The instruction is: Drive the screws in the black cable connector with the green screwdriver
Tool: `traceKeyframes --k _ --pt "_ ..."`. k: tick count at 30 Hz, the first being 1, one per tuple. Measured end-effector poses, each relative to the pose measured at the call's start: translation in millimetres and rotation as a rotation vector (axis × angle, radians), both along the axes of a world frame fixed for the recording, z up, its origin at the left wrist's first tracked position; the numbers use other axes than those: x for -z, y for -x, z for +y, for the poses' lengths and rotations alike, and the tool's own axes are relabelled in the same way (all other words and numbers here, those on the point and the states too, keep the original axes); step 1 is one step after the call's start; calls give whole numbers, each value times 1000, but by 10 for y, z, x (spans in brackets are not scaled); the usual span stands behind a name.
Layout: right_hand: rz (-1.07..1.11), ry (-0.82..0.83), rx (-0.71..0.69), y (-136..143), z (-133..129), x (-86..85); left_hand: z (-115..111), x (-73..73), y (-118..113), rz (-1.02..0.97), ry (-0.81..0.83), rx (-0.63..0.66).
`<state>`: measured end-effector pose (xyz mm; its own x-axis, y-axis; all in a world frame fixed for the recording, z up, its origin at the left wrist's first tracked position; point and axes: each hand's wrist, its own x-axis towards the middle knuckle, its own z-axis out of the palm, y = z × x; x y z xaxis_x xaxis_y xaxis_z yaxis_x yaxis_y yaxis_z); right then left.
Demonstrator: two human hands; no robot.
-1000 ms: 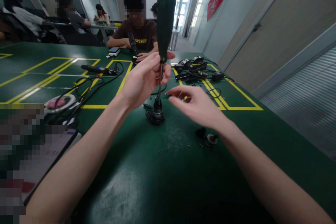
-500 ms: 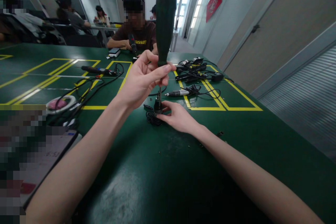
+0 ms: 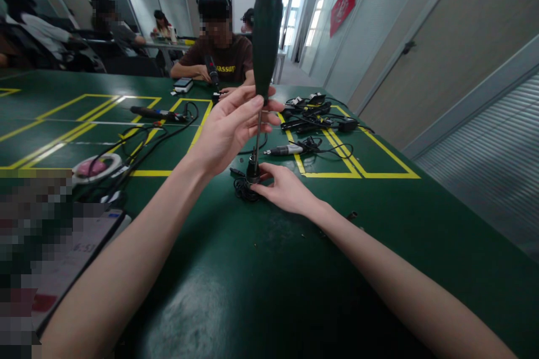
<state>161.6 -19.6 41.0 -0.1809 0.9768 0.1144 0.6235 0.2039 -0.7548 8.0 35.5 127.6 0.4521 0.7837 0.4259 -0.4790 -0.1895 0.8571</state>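
Likely screwdriving | your left hand [image 3: 229,123] grips screwdriver [image 3: 268,39] above black fitting [image 3: 252,173] | right hand [image 3: 286,188] pinches fitting | next turn likely needs steadiness

Table [image 3: 197,320]: green top, crossed by outlines of yellow tape [image 3: 151,171]
Coiled cable [image 3: 244,195]: black, bunched in loops
Silver-and-black tool [image 3: 288,149]: right of the coiled cable and beyond it
Cable heap [image 3: 314,115]: same side, farther beyond
Dark-handled tool [image 3: 145,110]: left of the coiled cable, beyond it
White ring [image 3: 117,164]: left of the coiled cable, pink item [image 3: 91,168] inside
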Motion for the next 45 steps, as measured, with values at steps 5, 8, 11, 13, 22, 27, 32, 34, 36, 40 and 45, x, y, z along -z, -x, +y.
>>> traceKeyframes --k 5,8,11,13,22,27,32,34,36,40,45 --pt "-13 -13 27 26 -20 2 11 15 14 -28 10 -26" --pt "-28 -15 47 33 -25 1 1 -15 16 -28 49 1" --pt "-38 -13 57 38 -26 -3 -14 -52 10 -24 77 33" --pt "-40 -10 59 44 -29 -6 -20 -61 1 -24 76 36" --pt "-40 -3 64 58 -43 -16 0 9 -24 -19 27 -31" --pt "-45 0 66 56 -40 -11 -41 -48 -25 -34 66 21" --pt "-47 -4 63 59 -45 -24 -82 -86 -32 -47 107 76" --pt "-49 -8 63 59 -48 -28 -72 -56 -40 -54 99 62" --pt "-49 -11 62 60 -48 -28 -57 -17 -46 -57 82 38" --pt "-40 -9 59 58 -41 -11 -44 27 -52 -34 64 6" --pt "-35 -14 65 55 -34 12 -66 -18 -48 -56 98 35"
